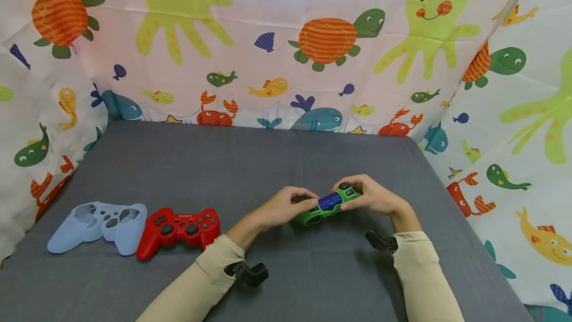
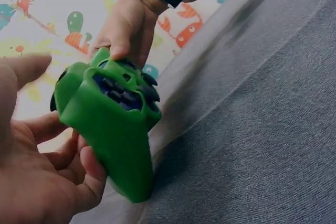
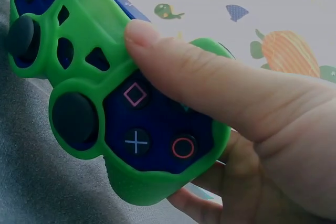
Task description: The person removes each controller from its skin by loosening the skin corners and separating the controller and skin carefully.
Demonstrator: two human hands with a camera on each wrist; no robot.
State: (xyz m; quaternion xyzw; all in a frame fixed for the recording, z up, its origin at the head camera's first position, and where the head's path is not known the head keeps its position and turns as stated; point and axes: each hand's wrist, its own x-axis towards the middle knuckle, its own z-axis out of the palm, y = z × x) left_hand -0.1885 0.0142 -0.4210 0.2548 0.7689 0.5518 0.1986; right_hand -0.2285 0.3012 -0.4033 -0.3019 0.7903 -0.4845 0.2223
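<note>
Over the grey cloth, both hands hold a blue game controller (image 1: 329, 201) fitted with a green silicone cover (image 2: 113, 145). My left hand (image 1: 284, 206) is at one end; in the left wrist view its fingers touch a handle of the cover, while one blurred digit is lifted off. My right hand (image 1: 373, 197) grips the other end, with its thumb (image 3: 184, 69) pressed on the cover's upper edge and its fingers behind. The cover's openings show the sticks and face buttons. In the head view the controller's top edge faces up.
On the table's left lie a pale blue silicone cover (image 1: 89, 233) and a red game controller (image 1: 180, 230), their edges meeting. A grey cloth (image 1: 250, 158) covers the table. Sea-animal curtains (image 1: 178, 83) enclose the back and sides. Black wrist mounts (image 1: 251, 275) stick out from both sleeves.
</note>
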